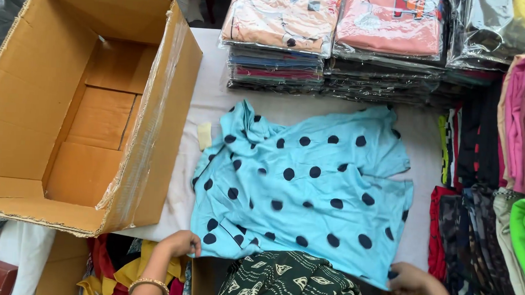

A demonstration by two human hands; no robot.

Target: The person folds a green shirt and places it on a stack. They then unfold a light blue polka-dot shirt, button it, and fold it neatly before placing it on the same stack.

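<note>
A light blue garment with dark navy dots (307, 190) lies spread on a white-covered table (215, 99). My left hand (180, 243) pinches its near left hem, fingers closed on the cloth. My right hand (409, 279) grips the near right corner of the same garment. A small cream tag (204, 135) lies beside the garment's collar end at the left. Below the garment, between my hands, is dark green patterned cloth (287, 281).
A large open cardboard box (152, 138), nothing inside, stands at the left. Stacks of bagged folded clothes (336, 45) line the far edge. Piles of loose coloured garments (493, 190) fill the right side. Red and yellow cloth (119, 264) hangs below the box.
</note>
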